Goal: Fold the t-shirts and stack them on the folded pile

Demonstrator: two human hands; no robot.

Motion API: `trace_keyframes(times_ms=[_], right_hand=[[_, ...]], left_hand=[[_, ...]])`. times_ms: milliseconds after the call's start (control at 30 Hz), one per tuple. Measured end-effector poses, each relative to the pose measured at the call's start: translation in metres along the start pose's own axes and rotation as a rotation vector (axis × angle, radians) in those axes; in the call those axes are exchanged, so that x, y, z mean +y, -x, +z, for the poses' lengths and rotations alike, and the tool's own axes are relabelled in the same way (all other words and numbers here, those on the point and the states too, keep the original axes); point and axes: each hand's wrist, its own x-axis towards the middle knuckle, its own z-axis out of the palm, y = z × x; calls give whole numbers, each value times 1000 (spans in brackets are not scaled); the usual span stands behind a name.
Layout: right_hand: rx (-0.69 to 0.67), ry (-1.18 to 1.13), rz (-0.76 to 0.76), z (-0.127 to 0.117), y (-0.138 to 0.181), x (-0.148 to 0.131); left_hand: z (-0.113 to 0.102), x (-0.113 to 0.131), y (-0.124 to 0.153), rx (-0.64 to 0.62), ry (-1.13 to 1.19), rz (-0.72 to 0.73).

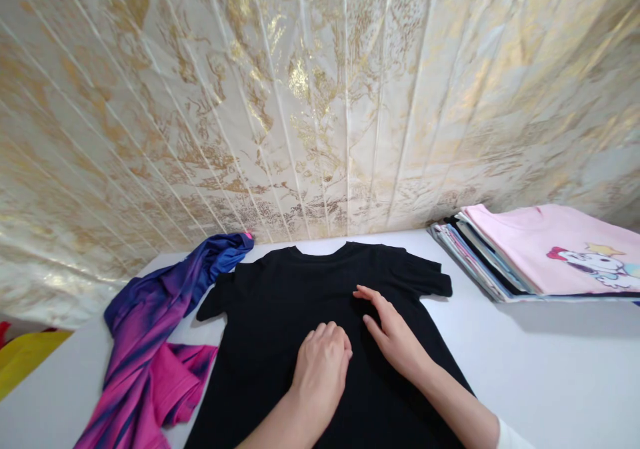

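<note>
Left hand (323, 369): curling over the black shirt (270, 309); gripping, cannot tell.
Right hand (395, 335): hanging open, holding nothing.
Black shirt: lying spread on the desk (560, 375), seemingly for flatness.
Purple garment (143, 349): lying crumpled at left, seemingly unsorted.
Folded stack (510, 249): sitting apart at right, likely for neatness.

Black T-shirt (265, 322) spread flat on white table (565, 375)

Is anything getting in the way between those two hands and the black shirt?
Nothing visible. The left hand and the right hand are both right over the black shirt. The pink and purple garment lies to its left, the folded clothes to its right.
</note>
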Motion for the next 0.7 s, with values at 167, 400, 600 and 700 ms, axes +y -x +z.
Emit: trace_keyframes(times_ms=[167, 400, 600, 700], right_hand=[[-28, 25, 20, -1, 2, 1], [-130, 30, -102, -6, 0, -11], [-162, 0, -182, -9, 0, -15], [-101, -30, -97, -7, 0, -6]], left_hand=[[-20, -50, 14, 160, -41, -40], [-110, -190, 78, 343, -205, -346], [-70, -110, 62, 192, 139, -106], [-32, -47, 35, 54, 215, 5]])
